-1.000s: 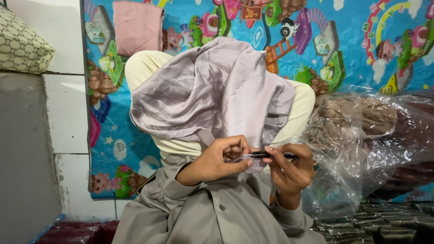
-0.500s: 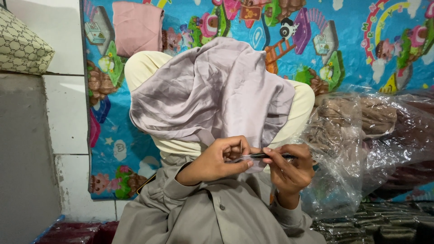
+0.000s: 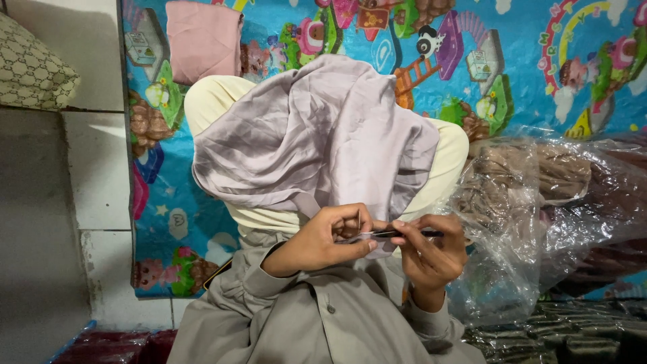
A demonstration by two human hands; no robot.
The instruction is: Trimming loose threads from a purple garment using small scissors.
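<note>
A lilac satin cloth [image 3: 317, 135] lies draped over a cream cloth [image 3: 216, 101] in front of me. My left hand [image 3: 323, 243] pinches a small edge of the lilac cloth between thumb and fingers. My right hand [image 3: 431, 259] holds a thin black pen-like tool [image 3: 404, 234], its tip touching the pinched edge. Both hands meet just below the cloth's lower edge. Grey shirt sleeves [image 3: 269, 283] cover my forearms.
A colourful cartoon play mat [image 3: 539, 61] lies beneath everything. A clear plastic bag of brown folded cloths [image 3: 539, 182] sits at the right. A pink cloth [image 3: 202, 37] lies at the top, a patterned cushion [image 3: 30, 67] at the upper left, and dark packed stacks [image 3: 573, 330] at the lower right.
</note>
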